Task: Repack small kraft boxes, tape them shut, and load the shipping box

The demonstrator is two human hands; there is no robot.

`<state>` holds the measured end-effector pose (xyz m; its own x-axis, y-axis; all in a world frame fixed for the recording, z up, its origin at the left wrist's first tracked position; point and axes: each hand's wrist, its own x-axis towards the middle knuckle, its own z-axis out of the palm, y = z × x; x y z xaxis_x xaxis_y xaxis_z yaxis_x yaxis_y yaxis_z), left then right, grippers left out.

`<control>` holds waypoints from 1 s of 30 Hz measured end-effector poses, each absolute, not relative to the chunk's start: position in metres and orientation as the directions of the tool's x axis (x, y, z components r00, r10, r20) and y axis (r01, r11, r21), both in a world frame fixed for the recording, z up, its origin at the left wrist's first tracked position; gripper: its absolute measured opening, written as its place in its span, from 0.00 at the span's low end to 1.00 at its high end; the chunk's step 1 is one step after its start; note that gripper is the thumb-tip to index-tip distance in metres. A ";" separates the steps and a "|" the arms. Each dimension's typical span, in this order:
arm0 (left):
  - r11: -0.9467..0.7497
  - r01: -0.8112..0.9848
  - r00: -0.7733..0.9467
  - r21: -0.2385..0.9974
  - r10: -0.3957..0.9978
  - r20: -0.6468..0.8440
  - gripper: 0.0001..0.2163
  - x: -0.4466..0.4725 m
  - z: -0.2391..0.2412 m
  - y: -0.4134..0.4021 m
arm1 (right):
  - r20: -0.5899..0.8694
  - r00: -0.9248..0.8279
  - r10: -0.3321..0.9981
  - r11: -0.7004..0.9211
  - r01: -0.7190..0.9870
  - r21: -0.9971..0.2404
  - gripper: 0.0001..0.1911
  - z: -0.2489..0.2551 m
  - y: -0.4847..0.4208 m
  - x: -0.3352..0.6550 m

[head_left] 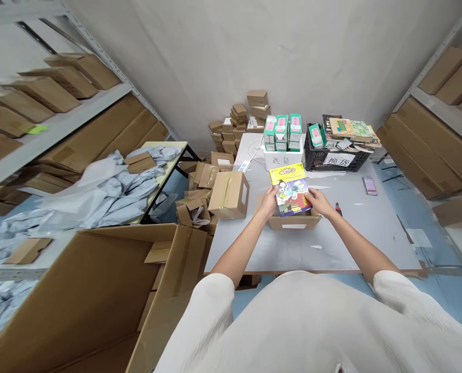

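A colourful book [291,189] with a yellow top and a purple cartoon picture is held between my two hands. My left hand [268,201] grips its left edge, and my right hand [319,202] has hold of the right edge. Beneath the book stands a small cardboard box [295,223], with a white label on its front side; its inside is mostly hidden by the book. A red and black tool [338,209], perhaps a cutter, lies just right of my right hand.
On the table [250,254], a taped carton [229,196] stands left. Behind are a white bin [283,158] of green-and-white boxes and a black crate [312,158] of books. A purple stack [369,185] lies right. A big open carton [98,290] fills the lower left.
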<state>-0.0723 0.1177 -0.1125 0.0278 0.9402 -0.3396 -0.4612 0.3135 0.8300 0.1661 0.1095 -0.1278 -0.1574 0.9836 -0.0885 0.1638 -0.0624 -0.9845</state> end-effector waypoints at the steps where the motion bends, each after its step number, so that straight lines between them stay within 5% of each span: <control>1: 0.317 -0.458 0.040 0.830 0.941 -0.337 0.22 -0.072 -0.112 0.118 | -0.110 -0.185 0.977 -0.089 0.116 -0.989 0.30 -0.128 0.108 0.165; 7: 0.336 -0.366 0.077 0.868 0.940 -0.332 0.24 -0.072 -0.107 0.126 | -0.117 -0.145 0.983 -0.118 -0.001 -0.993 0.32 -0.123 0.106 0.163; 13: 0.135 -0.005 -0.175 0.991 0.975 -0.133 0.20 -0.065 -0.098 0.120 | -0.005 -0.004 1.000 -0.005 0.122 -0.993 0.35 -0.107 0.113 0.165; 18: 0.257 -0.237 0.027 0.937 0.966 -0.258 0.21 -0.039 -0.090 0.113 | 0.086 -0.029 0.996 0.090 0.268 -0.959 0.31 -0.098 0.107 0.145; 24: 0.252 -0.363 0.006 0.897 0.963 -0.268 0.22 -0.032 -0.090 0.116 | 0.335 -0.163 0.928 0.369 0.516 -0.773 0.24 -0.106 0.090 0.116; 30: 0.252 -0.377 -0.063 0.891 0.953 -0.296 0.21 -0.048 -0.104 0.121 | 0.301 -0.181 0.936 0.350 0.556 -0.754 0.21 -0.119 0.100 0.132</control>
<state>-0.0478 0.1213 -0.1036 -0.0627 0.9531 -0.2961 -0.3772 0.2521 0.8912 0.1319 0.1000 -0.1187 -0.1807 0.9362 0.3014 0.5559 0.3500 -0.7540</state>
